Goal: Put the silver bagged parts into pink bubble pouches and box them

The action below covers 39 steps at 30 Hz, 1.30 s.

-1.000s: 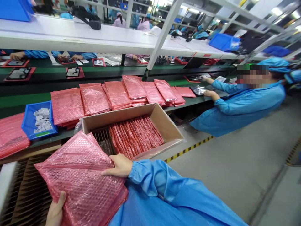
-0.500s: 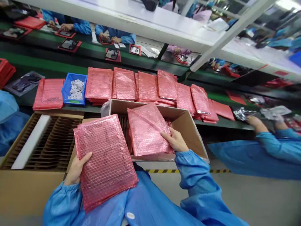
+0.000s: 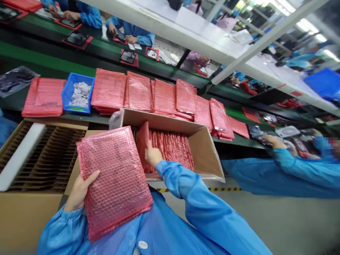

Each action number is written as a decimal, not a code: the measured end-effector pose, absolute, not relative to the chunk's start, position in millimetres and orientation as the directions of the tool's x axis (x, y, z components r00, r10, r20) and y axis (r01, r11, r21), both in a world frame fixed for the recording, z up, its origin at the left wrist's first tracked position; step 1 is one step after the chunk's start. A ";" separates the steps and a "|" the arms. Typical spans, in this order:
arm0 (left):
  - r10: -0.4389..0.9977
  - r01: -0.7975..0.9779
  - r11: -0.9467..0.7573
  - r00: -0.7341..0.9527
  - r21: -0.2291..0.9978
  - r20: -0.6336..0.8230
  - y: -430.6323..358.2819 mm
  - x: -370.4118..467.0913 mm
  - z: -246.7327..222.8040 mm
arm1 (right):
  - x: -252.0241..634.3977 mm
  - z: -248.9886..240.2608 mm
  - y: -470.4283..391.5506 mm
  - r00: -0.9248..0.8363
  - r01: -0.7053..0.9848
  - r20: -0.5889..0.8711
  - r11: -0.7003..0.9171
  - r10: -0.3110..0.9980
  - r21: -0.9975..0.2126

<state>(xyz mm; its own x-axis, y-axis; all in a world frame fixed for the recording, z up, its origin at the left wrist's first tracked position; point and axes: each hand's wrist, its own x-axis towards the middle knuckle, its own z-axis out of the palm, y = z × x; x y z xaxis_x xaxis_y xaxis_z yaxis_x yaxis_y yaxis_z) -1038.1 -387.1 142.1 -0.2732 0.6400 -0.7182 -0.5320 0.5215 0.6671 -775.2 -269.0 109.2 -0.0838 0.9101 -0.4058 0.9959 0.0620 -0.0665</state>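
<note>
My left hand (image 3: 81,189) grips a small stack of pink bubble-wrap bags (image 3: 117,180) at their left edge, thumb on top, in front of my chest. My right hand (image 3: 153,154) is inside the open cardboard box (image 3: 204,148), closed on another pink bubble bag (image 3: 143,143) that stands upright at the left of a packed row. Several more bubble bags (image 3: 172,147) stand on edge in that row, filling the middle of the box. The lower part of the held bag is hidden by my hand and the row.
Piles of pink bubble bags (image 3: 110,88) line the bench behind the box. Among them stands a blue bin (image 3: 90,92) of small pale pieces. At left is a divided carton (image 3: 53,159) with a white foam strip (image 3: 22,156). A co-worker's sleeve (image 3: 292,163) reaches in at right.
My right hand has moved left and lowered its bubble bag from flat above the box to upright inside it, uncovering the row. My left hand still holds its stack.
</note>
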 end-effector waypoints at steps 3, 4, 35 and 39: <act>0.666 -0.488 0.557 -0.220 0.672 -0.712 -385.7 -1040.8 140.7 | -798.1 85.1 -267.7 -0.123 0.992 -0.495 0.086 0.860 -0.097; 0.662 -0.476 0.574 -0.210 0.667 -0.720 -384.7 -1041.8 139.6 | -801.4 79.1 -266.4 -0.121 0.992 -0.515 0.080 0.848 -0.102; 0.680 -0.562 0.497 -0.221 0.661 -0.699 -375.2 -1041.8 143.6 | -753.0 151.1 -315.6 -0.385 0.489 -0.280 -0.063 0.880 -0.870; 0.649 -0.572 0.508 -0.238 0.644 -0.723 -377.2 -1045.1 142.6 | -689.0 165.1 -295.7 -0.211 0.488 -0.236 -0.107 0.949 -0.866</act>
<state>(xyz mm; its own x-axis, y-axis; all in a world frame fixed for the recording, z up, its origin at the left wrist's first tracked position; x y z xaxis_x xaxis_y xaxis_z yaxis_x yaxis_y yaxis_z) -1045.1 -377.2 142.6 -0.2376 0.6490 -0.7227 -0.5724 0.5076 0.6440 -689.0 -295.7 165.1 -0.2108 0.9486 -0.2360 0.4883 -0.1070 -0.8661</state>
